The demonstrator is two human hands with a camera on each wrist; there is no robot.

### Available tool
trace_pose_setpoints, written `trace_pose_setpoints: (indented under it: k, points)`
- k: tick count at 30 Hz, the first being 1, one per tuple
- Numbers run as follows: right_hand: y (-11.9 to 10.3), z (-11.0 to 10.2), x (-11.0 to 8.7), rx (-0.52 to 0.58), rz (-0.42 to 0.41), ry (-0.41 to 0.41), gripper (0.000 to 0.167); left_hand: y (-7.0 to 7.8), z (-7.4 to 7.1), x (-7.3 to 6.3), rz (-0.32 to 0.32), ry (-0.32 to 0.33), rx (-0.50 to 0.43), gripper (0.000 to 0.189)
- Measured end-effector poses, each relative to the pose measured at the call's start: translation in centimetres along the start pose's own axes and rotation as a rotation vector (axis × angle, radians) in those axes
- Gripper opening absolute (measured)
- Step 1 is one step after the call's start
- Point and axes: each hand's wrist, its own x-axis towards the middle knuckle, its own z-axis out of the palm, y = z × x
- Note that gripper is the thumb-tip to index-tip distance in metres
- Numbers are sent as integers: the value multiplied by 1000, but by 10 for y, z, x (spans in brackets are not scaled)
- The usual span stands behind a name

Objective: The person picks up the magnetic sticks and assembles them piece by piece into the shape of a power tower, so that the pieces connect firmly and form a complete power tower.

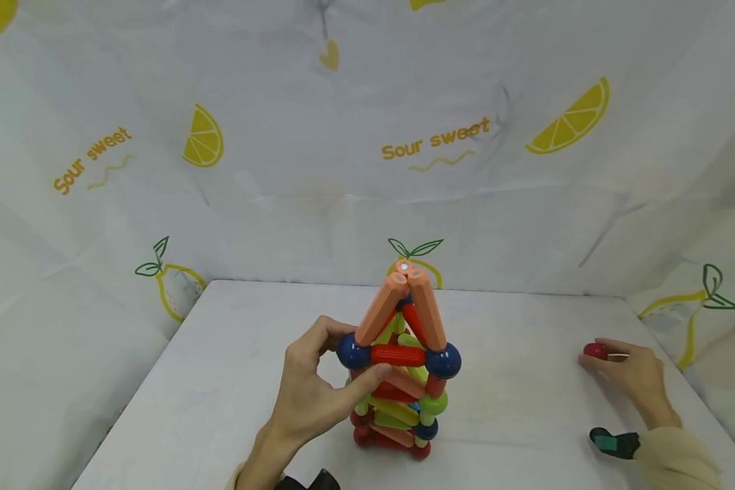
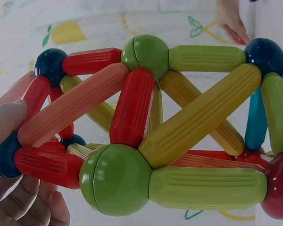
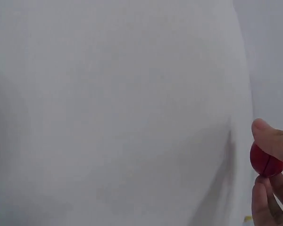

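A tower of coloured sticks and balls stands on the table, topped by three orange sticks leaning together to a point. My left hand grips its upper part from the left. In the left wrist view the thumb lies by a red stick, and the fingers curl behind a dark blue ball. Green balls and yellow sticks form the tiers below. Far to the right, my right hand pinches a red ball between thumb and fingertips, apart from the tower.
A white table carries the tower. Behind it hangs a white cloth printed with lemons and lettering. The right hand is near the table's right edge. A dark strap with a green patch sits by the right sleeve.
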Motion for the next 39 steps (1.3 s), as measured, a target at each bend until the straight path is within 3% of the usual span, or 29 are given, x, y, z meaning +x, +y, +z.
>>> trace_pose_setpoints:
  k: [3,7,12,19,25,27,31,39]
  points:
    - [-20,-1,-4,24,-71,38,63,-1,0,0,2,-2,2,44]
    - [-62,-9,-11,128,-276,73,56,-4,-1,-1,0,0,2,44]
    - [-135,-26,-28,323,-464,88,48,-5,-1,-1,4,2,5,44]
    - [-248,-51,-73,515,-670,106,39,-7,1,0,-7,-5,23,44]
    - [-320,-66,-112,865,-932,-9,38,-8,2,0,-8,-4,25,43]
    - [-335,-68,-123,895,-994,-45,41,-8,2,0,-5,-5,20,43]
    - [-352,-68,-135,801,-1062,-69,43,-9,3,-1,-7,-7,8,43]
    - [-354,-63,-143,700,-1114,-85,44,-7,4,0,-7,-13,5,43]
